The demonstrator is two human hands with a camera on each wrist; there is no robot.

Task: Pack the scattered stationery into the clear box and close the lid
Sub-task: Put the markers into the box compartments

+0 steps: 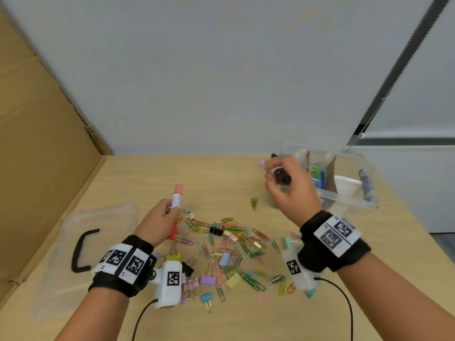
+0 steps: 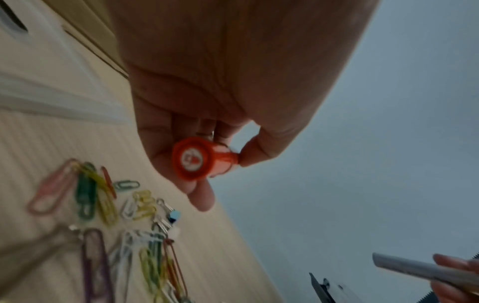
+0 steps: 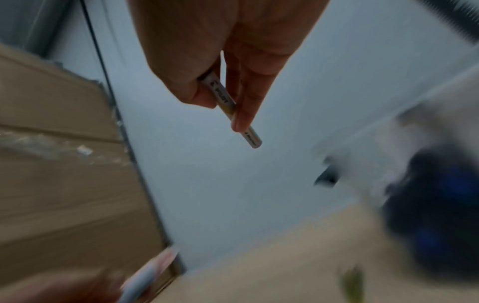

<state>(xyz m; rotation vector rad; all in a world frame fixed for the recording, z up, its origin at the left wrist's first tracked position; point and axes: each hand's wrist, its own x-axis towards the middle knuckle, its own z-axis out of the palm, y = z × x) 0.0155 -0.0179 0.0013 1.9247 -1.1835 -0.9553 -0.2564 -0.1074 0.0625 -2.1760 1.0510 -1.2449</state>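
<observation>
My left hand (image 1: 160, 221) grips a red marker (image 1: 176, 200) upright above the pile of paper clips and binder clips (image 1: 229, 249); its round red end (image 2: 193, 160) faces the left wrist camera. My right hand (image 1: 286, 183) holds a white pen (image 3: 230, 108) with a dark end (image 1: 283, 178) between thumb and fingers, just left of the clear box (image 1: 344, 190). The box stands open at the right with several items inside. Its clear lid (image 1: 98, 232) with a black handle (image 1: 82, 252) lies flat at the left.
A cardboard wall (image 1: 37, 143) rises along the left of the wooden table (image 1: 221, 173). A small green clip (image 1: 254, 203) lies apart between the pile and the box. Cables trail from both wrist cameras toward the front edge.
</observation>
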